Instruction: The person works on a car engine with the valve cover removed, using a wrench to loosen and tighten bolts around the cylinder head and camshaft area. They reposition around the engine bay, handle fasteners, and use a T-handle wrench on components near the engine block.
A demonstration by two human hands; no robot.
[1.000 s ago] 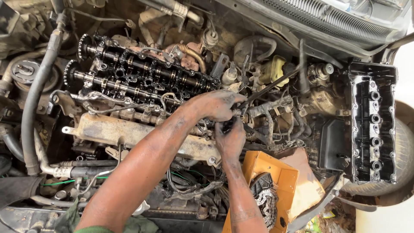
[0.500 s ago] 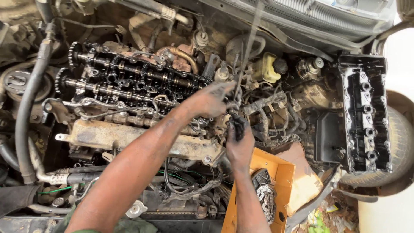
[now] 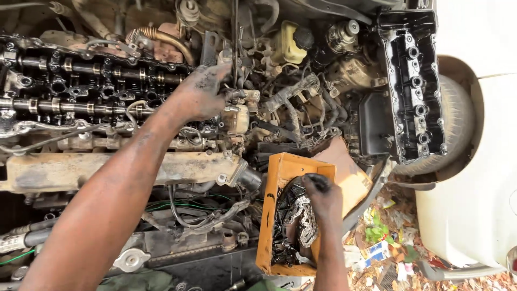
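Observation:
My left hand (image 3: 202, 91) lies flat, fingers apart, on the right end of the exposed cylinder head, beside the two bare camshafts (image 3: 81, 70). It is greasy and holds nothing. My right hand (image 3: 323, 199) is lower down, inside an orange box (image 3: 280, 161) wedged at the front of the engine bay. Its fingers are closed on a small black part (image 3: 318, 180). A timing chain (image 3: 304, 215) and several dark loose parts lie in the box under that hand.
A removed black valve cover (image 3: 412, 81) rests upside down at the right, by the front tyre (image 3: 458, 108). A yellowish fluid reservoir (image 3: 285, 46) stands behind tangled hoses and wiring. A rusty intake manifold (image 3: 107, 170) runs below the head. Litter covers the ground at lower right.
My right hand has dropped from the engine's right end into the orange box, carrying the dark part. My left hand stayed on the head. The view has shifted right and closer.

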